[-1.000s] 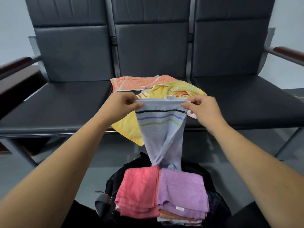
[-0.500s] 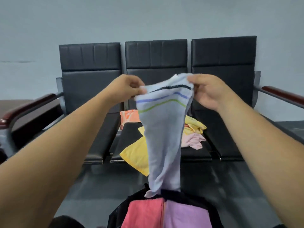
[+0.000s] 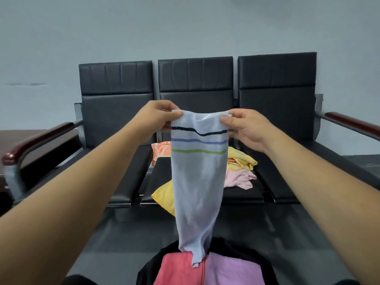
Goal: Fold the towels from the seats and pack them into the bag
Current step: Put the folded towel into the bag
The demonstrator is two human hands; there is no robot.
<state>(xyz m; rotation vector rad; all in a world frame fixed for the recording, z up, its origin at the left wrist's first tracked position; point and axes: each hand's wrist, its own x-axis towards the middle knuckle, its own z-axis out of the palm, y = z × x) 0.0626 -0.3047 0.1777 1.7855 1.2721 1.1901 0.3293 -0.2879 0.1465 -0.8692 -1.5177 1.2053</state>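
At 6 o'clock, nearest the camera, the black bag (image 3: 236,247) stands open on the grey floor (image 3: 123,233). Two folded towels lie in it side by side: a coral towel (image 3: 176,268) toward 7 o'clock and a purple towel (image 3: 232,272) toward 5 o'clock.

The twisted lower end of a pale blue towel (image 3: 198,182) hangs down and touches the seam where those two meet. This towel runs upright from the bag to the centre of the view, narrow below and wider at the top.

Both bare forearms reach in from 8 and 4 o'clock. The left hand (image 3: 156,118) pinches the top left corner between thumb and curled fingers, and the right hand (image 3: 244,126) pinches the top right corner the same way. The top edge sags a little between them. Three stripes cross the cloth just below the hands: black, blue, then green. No lettering is legible on it.

Behind it, on the middle seat (image 3: 162,173), lie a yellow towel (image 3: 164,194) drooping over the front edge, a crumpled pink towel (image 3: 239,179) toward 3 o'clock, and an orange towel (image 3: 161,150) at the back.

Farther off, at 12 o'clock, are three black backrests (image 3: 195,79), with a wooden armrest at 9 o'clock (image 3: 39,138) and another at 3 o'clock (image 3: 349,122), and a grey wall (image 3: 185,27).
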